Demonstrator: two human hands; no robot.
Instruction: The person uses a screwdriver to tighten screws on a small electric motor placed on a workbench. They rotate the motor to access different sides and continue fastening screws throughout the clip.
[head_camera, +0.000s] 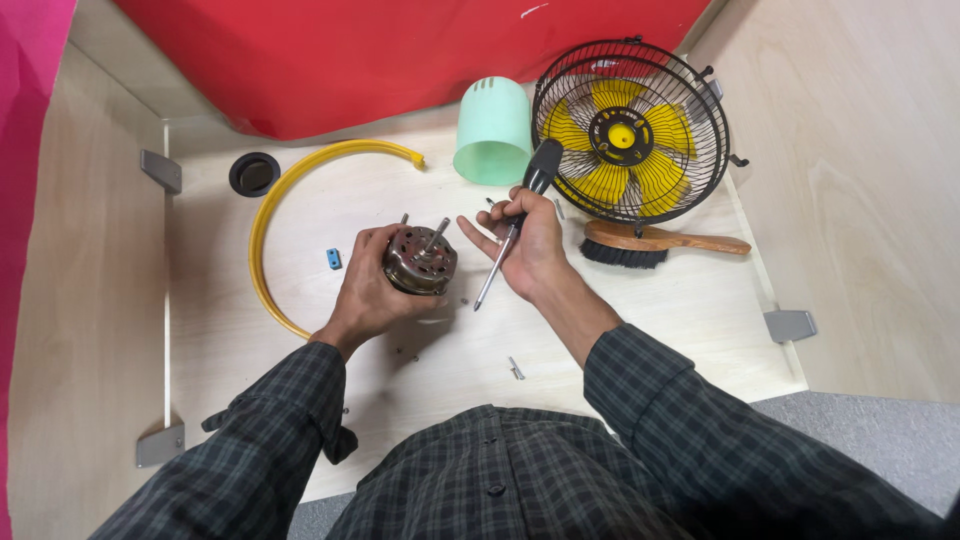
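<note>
Hands above a wooden surface (620, 330): left hand (368, 285) clasps a small motor (420, 262) from its side; right hand (528, 245), palm half-open, pinches a screwdriver (512, 225) angled downward.

Pale plywood desk (640, 330) with raised side walls and grey corner brackets (790, 325). Lying directly on it: yellow curved ring piece (270, 205), black round cap (254, 173), mint green cylinder (493, 130), caged fan with yellow blades (630, 130), wooden brush (655, 243), small blue block (333, 259), loose screws (515, 368).
</note>
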